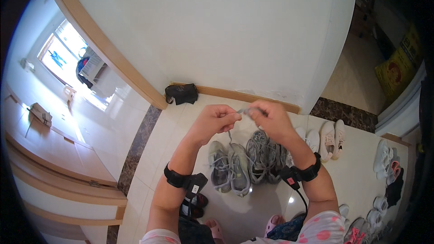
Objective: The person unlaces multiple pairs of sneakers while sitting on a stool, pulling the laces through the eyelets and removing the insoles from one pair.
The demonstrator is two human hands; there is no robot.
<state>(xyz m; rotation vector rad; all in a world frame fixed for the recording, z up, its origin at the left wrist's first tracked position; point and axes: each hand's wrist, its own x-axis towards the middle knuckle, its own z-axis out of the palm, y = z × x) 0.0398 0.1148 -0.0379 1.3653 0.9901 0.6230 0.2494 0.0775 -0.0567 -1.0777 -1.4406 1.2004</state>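
A thin grey shoelace (pixel 230 137) is pinched between the fingertips of my left hand (pixel 215 122). It also runs across to my right hand (pixel 273 120), whose thumb and fingers grip another part of it. One length hangs below the left hand toward a pair of pale grey sneakers (pixel 239 167) on the floor; whether it joins a shoe or merely hangs in front of it, I cannot tell. Both hands are raised above the shoes, close together. Beside that pair stand darker grey patterned sneakers (pixel 257 154), partly behind my right forearm.
Pale pink sneakers (pixel 327 140) stand to the right. More shoes (pixel 381 156) line the far right. A black bag (pixel 182 94) lies against the wall's wooden baseboard (pixel 237 94). Dark shoes (pixel 198 200) sit by my left forearm, and pink clogs (pixel 274 223) are on my feet.
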